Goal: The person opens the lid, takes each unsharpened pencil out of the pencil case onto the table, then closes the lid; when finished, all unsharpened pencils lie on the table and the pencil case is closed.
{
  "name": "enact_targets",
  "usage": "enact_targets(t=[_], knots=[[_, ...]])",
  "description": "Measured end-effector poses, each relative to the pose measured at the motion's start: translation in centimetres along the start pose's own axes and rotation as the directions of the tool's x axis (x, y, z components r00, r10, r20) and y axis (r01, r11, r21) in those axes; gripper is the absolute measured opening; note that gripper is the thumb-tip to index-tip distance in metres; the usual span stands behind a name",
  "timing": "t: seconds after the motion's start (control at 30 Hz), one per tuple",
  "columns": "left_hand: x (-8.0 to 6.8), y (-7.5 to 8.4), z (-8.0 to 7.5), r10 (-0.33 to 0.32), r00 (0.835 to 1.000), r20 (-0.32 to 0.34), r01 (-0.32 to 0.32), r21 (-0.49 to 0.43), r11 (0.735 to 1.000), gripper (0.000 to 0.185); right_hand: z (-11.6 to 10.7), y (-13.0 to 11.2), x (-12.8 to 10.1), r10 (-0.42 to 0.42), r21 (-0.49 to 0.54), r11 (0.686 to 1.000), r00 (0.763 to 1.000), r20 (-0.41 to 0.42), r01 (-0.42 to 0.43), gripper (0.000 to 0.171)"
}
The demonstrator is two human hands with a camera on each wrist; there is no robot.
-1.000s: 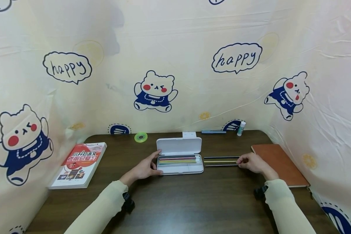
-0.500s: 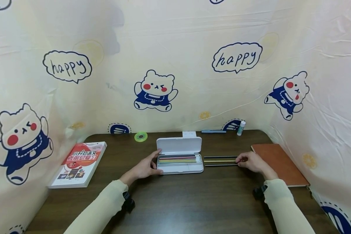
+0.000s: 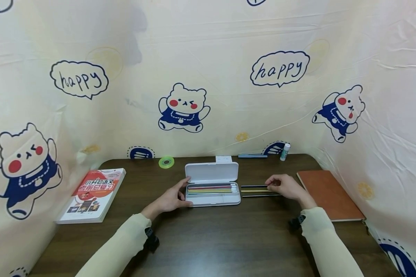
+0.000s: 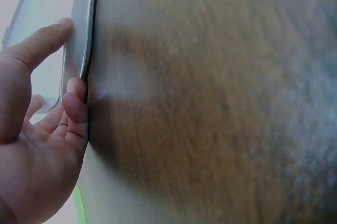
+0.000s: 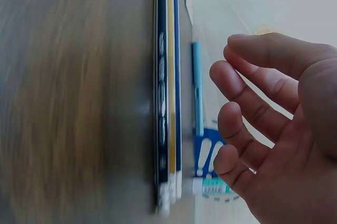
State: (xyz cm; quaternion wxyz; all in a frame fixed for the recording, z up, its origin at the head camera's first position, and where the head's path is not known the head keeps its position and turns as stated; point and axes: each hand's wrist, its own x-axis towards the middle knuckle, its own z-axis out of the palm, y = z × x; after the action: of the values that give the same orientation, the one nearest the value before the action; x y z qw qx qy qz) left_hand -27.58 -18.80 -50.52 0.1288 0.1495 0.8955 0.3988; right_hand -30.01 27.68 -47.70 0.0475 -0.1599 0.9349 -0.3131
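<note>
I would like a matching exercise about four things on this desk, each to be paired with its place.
Things:
1. pencil case
2. orange notebook
3. green tape roll
4. glue stick

Places:
A. at the back edge, left of the open lid
B. at the back right, by the curtain
C. in the middle, touched by the left hand
D. at the right edge of the desk

Pairs: 1-C, 2-D, 3-A, 4-B

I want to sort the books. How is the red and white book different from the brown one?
The red and white book lies at the table's left edge with printed pictures and writing on its cover; the brown book lies at the right edge with a plain cover. Both lie flat and closed, and neither is touched.
</note>
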Motion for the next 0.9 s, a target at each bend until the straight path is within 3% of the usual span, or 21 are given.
enact_targets(t=[0.4,0.9], knots=[[0.1,0.1,-0.1,-0.010,1.000,0.002,0.010,-0.012,1.000,0.099,2.3,-3.4,1.6,-0.044,0.037,0.998,0.997,0.057,0.042,0.017],[-0.1,0.2,-0.1,-0.023,1.000,0.006,0.023,-0.013,1.000,0.098,5.1,-7.1,3.5,-0.116,0.006,0.993,0.988,0.104,0.116,0.018]])
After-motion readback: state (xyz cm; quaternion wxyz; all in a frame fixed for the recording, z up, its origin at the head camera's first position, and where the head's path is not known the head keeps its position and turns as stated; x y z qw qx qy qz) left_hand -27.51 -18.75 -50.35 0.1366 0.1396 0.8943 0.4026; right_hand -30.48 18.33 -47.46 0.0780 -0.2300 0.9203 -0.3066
